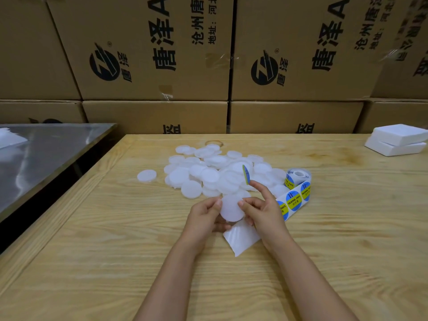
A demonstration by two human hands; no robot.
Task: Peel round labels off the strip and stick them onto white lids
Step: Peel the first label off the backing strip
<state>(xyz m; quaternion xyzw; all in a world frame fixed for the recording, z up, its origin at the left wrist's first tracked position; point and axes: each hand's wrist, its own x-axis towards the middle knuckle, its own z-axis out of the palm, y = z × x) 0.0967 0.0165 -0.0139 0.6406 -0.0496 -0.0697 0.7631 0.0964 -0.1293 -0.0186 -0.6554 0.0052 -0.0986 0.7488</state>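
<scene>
Both hands hold one white lid (231,208) above the table (92,251). The right hand (261,209) has a sticker (246,174) on its fingertip (edge-on). Lay it flat in the middle, then rub it smooth; the left hand (203,216) pinches the lid's edge.

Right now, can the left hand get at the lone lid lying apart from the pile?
Probably yes, once freed. The left hand is helping hold a white lid; the lone lid lies ahead to its left on bare table, nothing between.
</scene>
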